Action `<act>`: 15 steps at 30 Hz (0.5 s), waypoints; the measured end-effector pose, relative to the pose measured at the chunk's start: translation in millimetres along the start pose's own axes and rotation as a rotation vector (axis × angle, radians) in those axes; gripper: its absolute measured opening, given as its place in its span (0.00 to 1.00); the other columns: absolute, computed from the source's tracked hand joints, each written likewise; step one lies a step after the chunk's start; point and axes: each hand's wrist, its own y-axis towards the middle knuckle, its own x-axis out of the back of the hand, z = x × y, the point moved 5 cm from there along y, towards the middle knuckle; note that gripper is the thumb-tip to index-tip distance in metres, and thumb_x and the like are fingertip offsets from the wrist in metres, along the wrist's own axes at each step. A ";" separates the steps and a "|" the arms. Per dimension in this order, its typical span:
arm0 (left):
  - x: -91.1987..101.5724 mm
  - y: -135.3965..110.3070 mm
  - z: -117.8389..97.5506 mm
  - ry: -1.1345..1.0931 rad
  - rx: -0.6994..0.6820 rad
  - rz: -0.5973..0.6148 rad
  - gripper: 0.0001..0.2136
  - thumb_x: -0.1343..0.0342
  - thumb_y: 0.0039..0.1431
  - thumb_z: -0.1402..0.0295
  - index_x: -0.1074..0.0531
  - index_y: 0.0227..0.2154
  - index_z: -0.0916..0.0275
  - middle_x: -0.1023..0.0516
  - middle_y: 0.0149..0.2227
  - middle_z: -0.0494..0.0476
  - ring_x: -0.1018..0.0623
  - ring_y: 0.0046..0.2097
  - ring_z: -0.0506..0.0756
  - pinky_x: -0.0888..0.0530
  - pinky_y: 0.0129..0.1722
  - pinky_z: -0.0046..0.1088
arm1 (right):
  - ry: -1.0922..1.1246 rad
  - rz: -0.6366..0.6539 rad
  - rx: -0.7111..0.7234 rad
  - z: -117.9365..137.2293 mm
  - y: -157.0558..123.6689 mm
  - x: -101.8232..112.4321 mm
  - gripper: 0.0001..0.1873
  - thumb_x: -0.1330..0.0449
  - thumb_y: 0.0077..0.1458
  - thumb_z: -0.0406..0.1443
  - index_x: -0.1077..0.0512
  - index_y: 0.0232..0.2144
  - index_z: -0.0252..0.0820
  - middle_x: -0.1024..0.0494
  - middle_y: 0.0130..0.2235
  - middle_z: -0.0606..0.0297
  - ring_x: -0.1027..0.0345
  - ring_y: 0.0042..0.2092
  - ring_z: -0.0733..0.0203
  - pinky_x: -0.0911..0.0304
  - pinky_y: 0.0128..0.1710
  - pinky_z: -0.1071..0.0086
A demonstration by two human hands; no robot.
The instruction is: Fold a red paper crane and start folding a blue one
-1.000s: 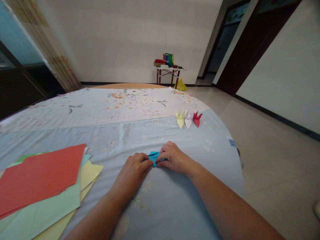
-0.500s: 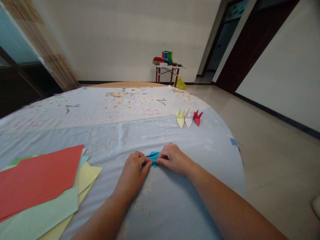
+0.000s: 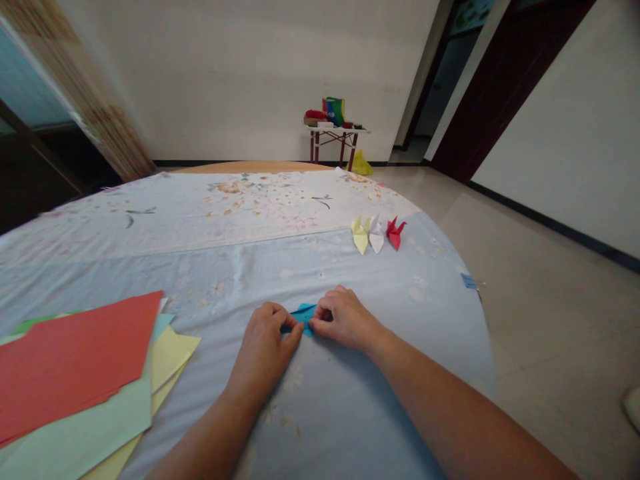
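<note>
A small folded piece of blue paper [image 3: 303,315] lies on the pale blue tablecloth [image 3: 325,400] in front of me. My left hand [image 3: 265,343] pinches its left side, fingers curled. My right hand [image 3: 343,320] pinches its right side, fingers pressed together on the fold. Most of the blue paper is hidden under my fingers.
A stack of coloured sheets, red [image 3: 70,360] on top of green and yellow, lies at the left. Three paper cranes, yellow [image 3: 359,236], white [image 3: 376,235] and red [image 3: 395,233], stand at the far right. The round table's edge [image 3: 480,307] drops off to the floor on the right. A small table [image 3: 335,137] stands by the far wall.
Both hands have kept their hold on the blue paper, with my right fingers curling in closer over the fold. The view has shifted slightly.
</note>
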 end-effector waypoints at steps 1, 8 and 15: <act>-0.1 0.3 0.4 -0.002 0.004 0.000 0.06 0.46 0.51 0.66 0.29 0.23 0.61 0.30 0.31 0.56 0.30 0.37 0.57 0.32 0.40 0.36 | 0.002 -0.004 -0.004 -0.3 0.0 -0.2 0.10 0.41 0.50 0.40 0.27 0.22 0.41 0.28 0.26 0.66 0.40 0.34 0.62 0.52 0.34 0.70; -1.7 1.8 5.0 -0.025 0.032 0.021 0.07 0.45 0.50 0.65 0.29 0.23 0.62 0.30 0.32 0.55 0.29 0.37 0.56 0.32 0.40 0.35 | 0.025 -0.021 -0.033 -1.2 0.5 -1.5 0.11 0.41 0.50 0.41 0.28 0.22 0.41 0.28 0.26 0.66 0.41 0.34 0.62 0.52 0.34 0.69; -2.3 3.0 4.9 -0.048 0.075 0.026 0.08 0.45 0.49 0.64 0.29 0.21 0.62 0.29 0.32 0.56 0.28 0.37 0.56 0.32 0.40 0.35 | 0.004 0.007 -0.065 0.1 1.3 -2.2 0.10 0.40 0.49 0.41 0.28 0.22 0.42 0.28 0.26 0.66 0.41 0.35 0.61 0.53 0.34 0.69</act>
